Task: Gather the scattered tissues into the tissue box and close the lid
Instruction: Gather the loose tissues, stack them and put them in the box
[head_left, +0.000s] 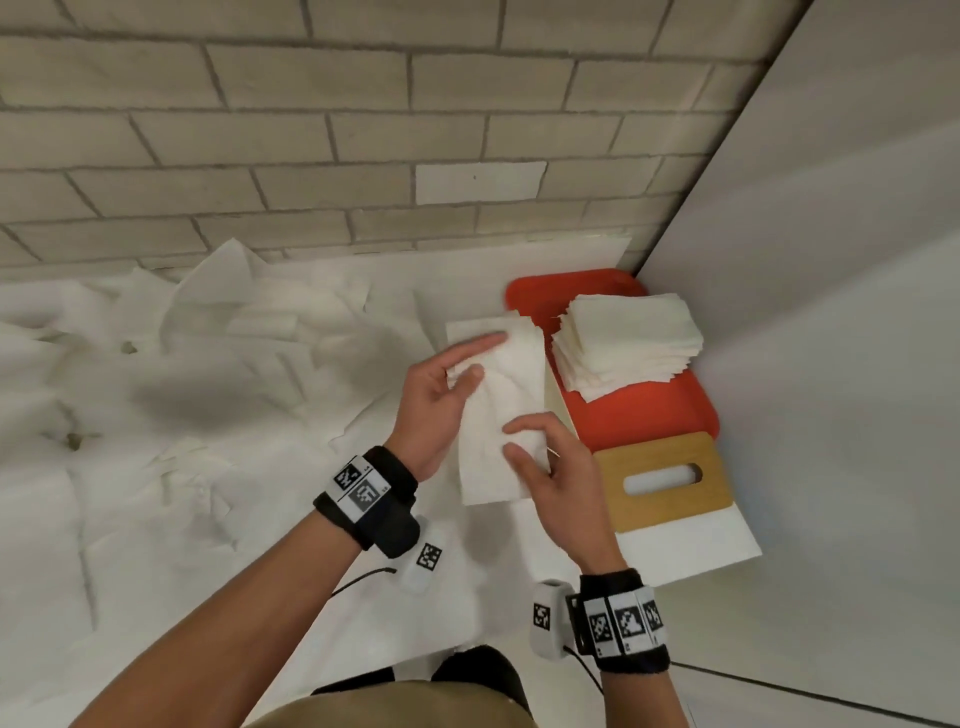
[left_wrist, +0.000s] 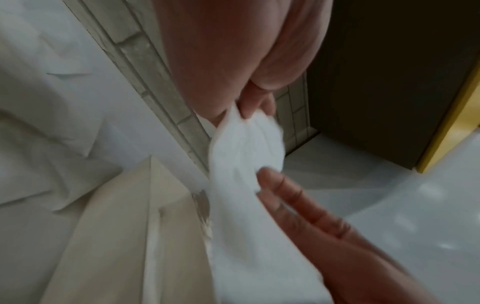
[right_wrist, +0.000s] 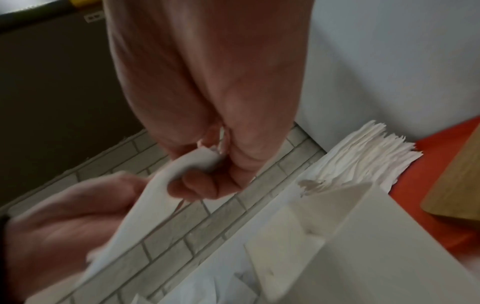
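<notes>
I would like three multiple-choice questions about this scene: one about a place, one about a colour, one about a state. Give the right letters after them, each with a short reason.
1. Where does the stack of folded tissues rest?
A. on the red tray
B. on the wooden lid
C. on the brick wall

2. What colour is the tray?
A. blue
B. red
C. green

3. How is the tissue being handled?
A. it lies untouched
B. one hand crumples it
C. the left hand and right hand both hold it

Answers: 1 A, the stack sits on the tray's surface. 2 B, the bare rim shows red. 3 C, fingers of both hands are on the sheet.
</notes>
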